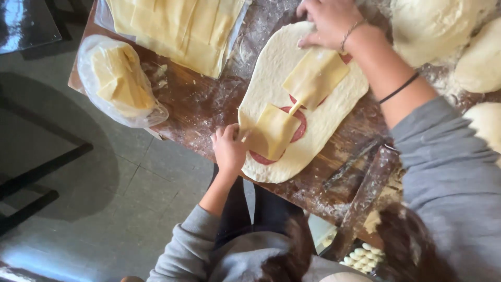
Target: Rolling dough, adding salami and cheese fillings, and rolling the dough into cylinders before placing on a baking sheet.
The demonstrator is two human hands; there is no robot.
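My right grip rests on the dough; I cannot tell if it pinches. A tug might slide the cheese off.

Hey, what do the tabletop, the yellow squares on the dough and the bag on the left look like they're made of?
Tabletop: looks like dark, worn wood, with visible grain and a dusting of flour.
Yellow squares: probably sliced cheese, being smooth, pale yellow, thin and slightly bendy.
Bag: seems to be thin clear plastic, crinkled and glossy, with more yellow slices showing through it.
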